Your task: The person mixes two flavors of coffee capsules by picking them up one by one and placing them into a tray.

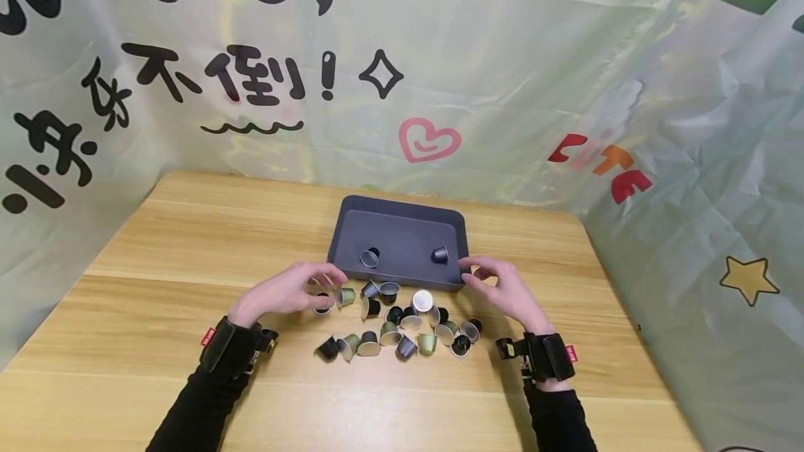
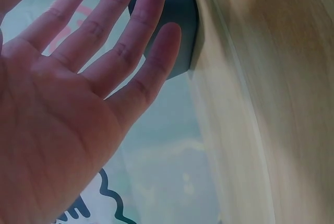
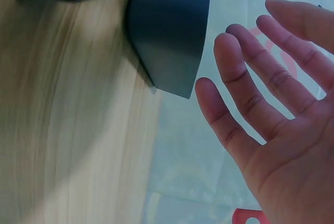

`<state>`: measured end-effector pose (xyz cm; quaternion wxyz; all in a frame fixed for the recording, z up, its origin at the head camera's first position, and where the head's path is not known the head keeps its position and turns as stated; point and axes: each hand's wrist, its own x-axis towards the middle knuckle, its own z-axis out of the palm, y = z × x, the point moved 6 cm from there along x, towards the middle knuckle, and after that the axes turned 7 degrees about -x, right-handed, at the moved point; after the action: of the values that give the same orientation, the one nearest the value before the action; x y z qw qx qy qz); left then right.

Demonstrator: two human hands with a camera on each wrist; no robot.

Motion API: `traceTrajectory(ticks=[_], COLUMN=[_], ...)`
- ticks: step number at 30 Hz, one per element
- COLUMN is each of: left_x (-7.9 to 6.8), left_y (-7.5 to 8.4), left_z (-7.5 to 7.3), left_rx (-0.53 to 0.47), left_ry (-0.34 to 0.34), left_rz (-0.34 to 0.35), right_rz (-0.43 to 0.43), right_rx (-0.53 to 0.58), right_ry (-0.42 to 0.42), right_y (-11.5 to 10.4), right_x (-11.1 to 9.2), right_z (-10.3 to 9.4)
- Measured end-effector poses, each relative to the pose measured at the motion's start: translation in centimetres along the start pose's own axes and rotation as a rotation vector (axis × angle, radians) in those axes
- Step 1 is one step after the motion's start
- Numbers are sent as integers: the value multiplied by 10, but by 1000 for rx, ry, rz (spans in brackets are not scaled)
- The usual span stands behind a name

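Black sleeves [image 1: 202, 402] flank capsules [image 1: 427, 345] before a tray [image 1: 405, 229], left fingers [image 2: 127, 43] and right fingers [image 3: 251, 96] released.

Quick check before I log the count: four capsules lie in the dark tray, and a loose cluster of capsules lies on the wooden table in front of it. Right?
Not four: the head view shows two capsules in the dark tray. The loose cluster does lie on the wooden table in front of it.
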<state>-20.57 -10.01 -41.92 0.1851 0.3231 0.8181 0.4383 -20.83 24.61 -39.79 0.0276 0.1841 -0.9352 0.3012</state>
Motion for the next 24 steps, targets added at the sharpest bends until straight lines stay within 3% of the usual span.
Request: traceTrajectory(ticks=[24], left_x=[7], left_y=[4], left_z=[11], left_rx=[133], left_ry=[22], left_rz=[-13], right_rz=[-23], right_rx=[44], right_ry=[-4], right_y=[-5], right_x=[9], right_z=[6])
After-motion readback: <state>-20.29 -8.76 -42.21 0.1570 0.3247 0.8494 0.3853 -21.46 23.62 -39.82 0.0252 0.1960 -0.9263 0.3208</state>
